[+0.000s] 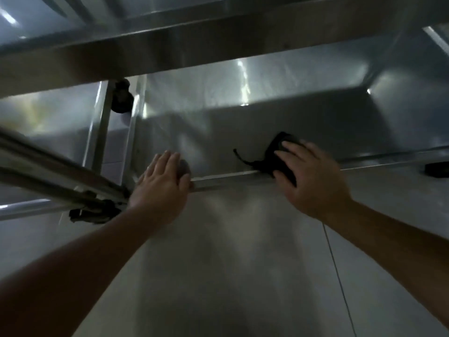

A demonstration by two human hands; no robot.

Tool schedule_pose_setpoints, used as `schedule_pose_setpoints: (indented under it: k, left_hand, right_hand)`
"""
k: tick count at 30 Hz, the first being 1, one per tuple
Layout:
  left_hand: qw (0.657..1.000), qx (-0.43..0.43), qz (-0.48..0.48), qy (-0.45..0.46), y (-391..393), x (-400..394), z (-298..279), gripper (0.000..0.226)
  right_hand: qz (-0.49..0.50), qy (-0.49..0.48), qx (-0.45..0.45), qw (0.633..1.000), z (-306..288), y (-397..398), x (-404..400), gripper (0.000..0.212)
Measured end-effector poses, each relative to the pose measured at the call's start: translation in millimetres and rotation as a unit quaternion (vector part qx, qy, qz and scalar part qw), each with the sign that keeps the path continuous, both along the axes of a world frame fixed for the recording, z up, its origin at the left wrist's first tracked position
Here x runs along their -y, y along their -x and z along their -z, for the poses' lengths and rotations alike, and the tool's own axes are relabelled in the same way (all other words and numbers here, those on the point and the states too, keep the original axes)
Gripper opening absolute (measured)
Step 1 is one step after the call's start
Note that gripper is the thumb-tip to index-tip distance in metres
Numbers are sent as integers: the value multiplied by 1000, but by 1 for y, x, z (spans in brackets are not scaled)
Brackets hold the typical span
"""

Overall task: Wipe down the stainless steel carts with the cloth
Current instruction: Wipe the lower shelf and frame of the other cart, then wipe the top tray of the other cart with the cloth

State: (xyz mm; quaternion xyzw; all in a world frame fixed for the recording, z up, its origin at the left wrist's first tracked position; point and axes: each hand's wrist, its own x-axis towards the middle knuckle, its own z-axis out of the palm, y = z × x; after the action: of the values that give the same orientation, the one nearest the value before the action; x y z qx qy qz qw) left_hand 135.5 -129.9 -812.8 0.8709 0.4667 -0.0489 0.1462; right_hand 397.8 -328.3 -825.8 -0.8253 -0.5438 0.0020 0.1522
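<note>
Stainless steel cart shelf (243,122) lies low under both hands, its front rim (230,178) running between them. On that rim, the right hand (308,176) presses a dark cloth (274,156), fingers spread flat over it, with a thin tail of fabric trailing toward the left hand (160,186). That hand rests on the rim's corner, fingers straight and together, holding nothing. Just beyond it stands a cart leg (102,127) with a black caster (121,98).
</note>
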Motion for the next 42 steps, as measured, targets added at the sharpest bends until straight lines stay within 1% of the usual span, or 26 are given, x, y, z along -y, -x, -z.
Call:
schedule_pose_setpoints:
  k: [3,6,8,12,14,18,19,20,22,23,25,27,29,31,33,35,39,42]
  left_hand:
    - [1000,6,-16,-8,31,-13,0,67]
    - [999,34,-10,-3,37,-19,-1,63]
    - [999,41,7,6,34,-21,-1,63]
    - [998,59,8,32,24,-18,-3,65]
    - [998,48,24,44,19,-15,-8,63]
    - [995,-35,86,33,22,6,-35,49]
    - [993,-57,95,40,24,15,-44,50]
    - [993,-63,87,54,26,24,-53,53]
    - [995,-48,29,82,34,39,-69,57]
    - [995,-35,-3,93,38,45,-75,58]
    - [990,-34,-46,129,50,63,-81,58]
    - [982,-91,-43,161,72,90,-92,62]
    - [968,-141,-36,202,98,118,-113,65]
    - [956,-169,-31,239,125,144,-144,66]
    - [946,-188,-26,263,150,166,-182,65]
    - [943,-182,-31,276,170,179,-222,63]
    - [938,-179,-54,292,199,173,-317,61]
    - [947,-174,-41,268,221,158,-397,59]
  right_hand:
    - [-150,14,40,988,1,51,-37,57]
    - [-276,47,130,951,0,82,-67,57]
    - [-306,63,171,934,-6,93,-83,54]
    - [-298,118,199,926,-21,104,-93,49]
    - [-288,152,164,931,-31,109,-95,50]
    - [-241,221,93,941,-61,115,-91,50]
    - [-229,239,82,940,-69,115,-87,49]
    - [-219,258,73,938,-78,114,-80,48]
    - [-189,318,28,929,-93,115,-63,48]
    - [-167,358,-11,919,-98,117,-52,46]
    - [-124,439,-88,885,-106,127,-27,37]
    - [-86,499,-151,849,-114,144,5,31]
    - [-61,548,-196,811,-126,165,42,34]
    - [-39,590,-234,772,-144,189,75,39]
    - [-23,607,-262,750,-172,213,98,41]
    - [-20,585,-280,761,-208,235,109,36]
    - [-30,520,-291,802,-308,270,94,27]
    - [-28,492,-284,822,-387,292,70,27]
